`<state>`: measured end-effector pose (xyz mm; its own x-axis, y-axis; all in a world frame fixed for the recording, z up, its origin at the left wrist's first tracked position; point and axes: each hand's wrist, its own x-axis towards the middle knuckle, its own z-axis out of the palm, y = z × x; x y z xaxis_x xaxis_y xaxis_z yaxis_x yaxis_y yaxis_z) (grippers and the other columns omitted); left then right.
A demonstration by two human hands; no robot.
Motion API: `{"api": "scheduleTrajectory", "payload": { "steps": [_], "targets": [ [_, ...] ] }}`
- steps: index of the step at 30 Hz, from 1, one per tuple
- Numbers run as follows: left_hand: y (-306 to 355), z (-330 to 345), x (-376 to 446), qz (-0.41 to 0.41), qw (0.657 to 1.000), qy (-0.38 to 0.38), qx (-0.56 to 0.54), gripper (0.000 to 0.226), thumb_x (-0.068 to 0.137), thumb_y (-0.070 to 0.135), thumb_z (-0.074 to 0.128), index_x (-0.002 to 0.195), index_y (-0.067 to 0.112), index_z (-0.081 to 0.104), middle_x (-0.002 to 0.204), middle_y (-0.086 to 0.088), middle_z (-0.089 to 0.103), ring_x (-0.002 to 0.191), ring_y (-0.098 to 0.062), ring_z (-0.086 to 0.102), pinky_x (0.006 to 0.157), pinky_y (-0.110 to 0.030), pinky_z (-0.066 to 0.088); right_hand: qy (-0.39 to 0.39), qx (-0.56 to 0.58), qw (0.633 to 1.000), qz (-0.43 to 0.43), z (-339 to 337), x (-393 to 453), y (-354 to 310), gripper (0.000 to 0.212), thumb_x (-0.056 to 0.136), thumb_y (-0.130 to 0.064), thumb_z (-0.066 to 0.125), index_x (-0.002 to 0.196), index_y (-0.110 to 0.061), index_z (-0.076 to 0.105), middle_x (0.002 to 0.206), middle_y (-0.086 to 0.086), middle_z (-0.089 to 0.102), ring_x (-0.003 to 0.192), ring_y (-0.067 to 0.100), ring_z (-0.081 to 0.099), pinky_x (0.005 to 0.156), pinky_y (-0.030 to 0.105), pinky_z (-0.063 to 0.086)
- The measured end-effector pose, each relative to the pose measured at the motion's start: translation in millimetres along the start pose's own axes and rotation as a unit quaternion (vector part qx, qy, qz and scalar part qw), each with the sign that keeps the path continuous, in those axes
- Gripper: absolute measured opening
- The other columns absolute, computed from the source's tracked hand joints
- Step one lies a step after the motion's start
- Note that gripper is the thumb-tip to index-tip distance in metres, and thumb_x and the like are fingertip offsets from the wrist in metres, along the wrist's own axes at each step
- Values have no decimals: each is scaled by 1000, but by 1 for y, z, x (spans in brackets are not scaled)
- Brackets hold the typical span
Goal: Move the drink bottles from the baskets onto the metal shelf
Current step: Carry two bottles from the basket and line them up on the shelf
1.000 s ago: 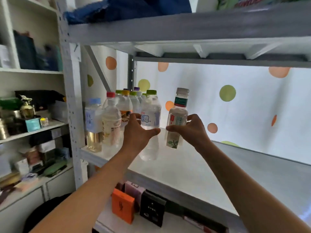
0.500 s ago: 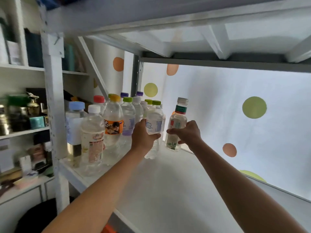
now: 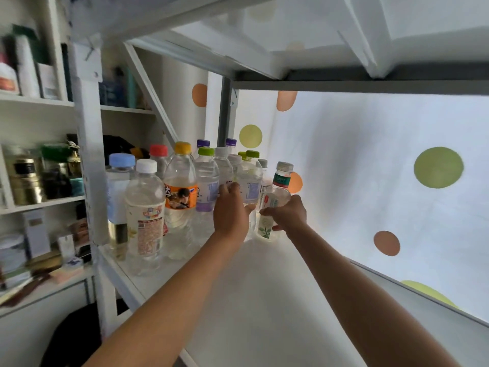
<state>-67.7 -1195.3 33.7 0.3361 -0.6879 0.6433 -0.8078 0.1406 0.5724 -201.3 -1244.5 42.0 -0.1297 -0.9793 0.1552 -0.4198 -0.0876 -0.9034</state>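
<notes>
A clear bottle with a green cap [image 3: 250, 181] is being held by the left hand [image 3: 230, 211], with the fingers curled round its middle. A small bottle with a leaf picture [image 3: 272, 207] is being gripped by the right hand [image 3: 287, 214], just beside the first bottle, and both are being kept upright at the back of the white metal shelf [image 3: 264, 300]. Many other drink bottles [image 3: 164, 202] are being kept standing close together on the left part of the shelf.
</notes>
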Motion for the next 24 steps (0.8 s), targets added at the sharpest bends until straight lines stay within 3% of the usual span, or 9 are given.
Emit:
{"api": "scheduleTrajectory", "payload": {
  "steps": [2, 6, 9, 13, 20, 24],
  "targets": [
    [2, 2, 1, -1, 1000, -5, 17, 62, 83, 30, 73, 134, 8, 45, 131, -13, 51, 119, -29, 53, 97, -33, 47, -16, 8, 1000, 3, 0, 0, -2, 67, 51, -17, 87, 113, -11, 62, 100, 8, 70, 80, 26, 71, 52, 38, 62],
    [2, 7, -1, -1, 999, -4, 33, 64, 84, 24, 74, 136, 5, 41, 132, -15, 52, 120, -30, 55, 99, -35, 49, -28, 6, 1000, -4, -2, -6, -4, 55, 66, -7, 83, 113, -11, 54, 102, 5, 65, 77, 21, 66, 67, 42, 63],
    [2, 5, -4, -2, 999, -14, 47, 70, 86, 24, 72, 140, 1, 33, 135, -18, 50, 121, -31, 54, 99, -35, 49, -4, -58, 997, -42, -2, -11, 1, 55, 71, -21, 84, 114, -14, 51, 102, 1, 64, 71, 19, 66, 72, 43, 62],
    [-2, -3, -14, 21, 996, -44, 74, 67, 88, 17, 69, 141, 3, 31, 135, -18, 51, 120, -31, 55, 97, -35, 49, 32, -131, 987, -85, -1, -21, 5, 60, 76, -35, 81, 122, -11, 50, 115, 5, 66, 103, 28, 65, 83, 38, 54],
    [-5, -44, -54, 89, 982, -157, 56, 36, 92, 21, 62, 123, 11, 49, 124, -10, 57, 108, -28, 59, 85, -34, 47, 31, -216, 975, -44, 2, -55, -8, 56, 81, -37, 74, 123, -6, 51, 117, 12, 65, 105, 31, 64, 81, 36, 51],
    [-19, -89, -78, 132, 977, -163, 32, 27, 93, 22, 58, 119, 15, 53, 122, -5, 58, 102, -24, 59, 83, -35, 50, 29, -312, 945, -90, 12, -110, -20, 43, 86, -33, 64, 122, -11, 57, 117, 10, 67, 97, 31, 64, 72, 31, 48]
  ]
}}
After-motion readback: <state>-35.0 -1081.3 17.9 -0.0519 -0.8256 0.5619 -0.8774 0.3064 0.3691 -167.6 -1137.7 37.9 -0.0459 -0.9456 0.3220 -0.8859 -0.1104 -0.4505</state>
